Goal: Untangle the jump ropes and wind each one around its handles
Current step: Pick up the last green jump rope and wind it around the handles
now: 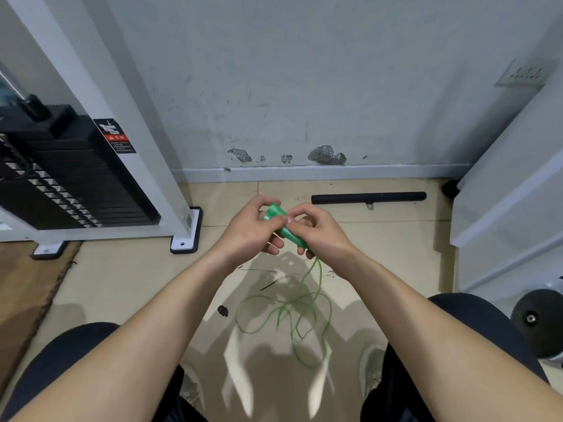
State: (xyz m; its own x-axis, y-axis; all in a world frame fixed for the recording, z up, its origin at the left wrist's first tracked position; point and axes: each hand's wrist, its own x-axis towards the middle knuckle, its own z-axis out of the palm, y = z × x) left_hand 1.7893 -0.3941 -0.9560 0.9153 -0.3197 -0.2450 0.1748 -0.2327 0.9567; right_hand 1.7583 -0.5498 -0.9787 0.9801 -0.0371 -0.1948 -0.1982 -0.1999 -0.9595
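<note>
Both hands hold the green jump-rope handles (281,223) together above the floor, in the middle of the view. My left hand (249,233) grips the upper end of the handles. My right hand (320,229) holds the lower end, with finger and thumb pinched at the top near the left thumb. The thin green rope (289,312) hangs down from under my right hand and lies in loose tangled loops on the tile floor between my knees. Only one rope shows.
A black weight stack (70,184) in a white frame (182,220) stands at the left. A black bar (368,197) lies on the floor by the wall. White equipment (502,208) and a black weight plate (539,321) are at the right.
</note>
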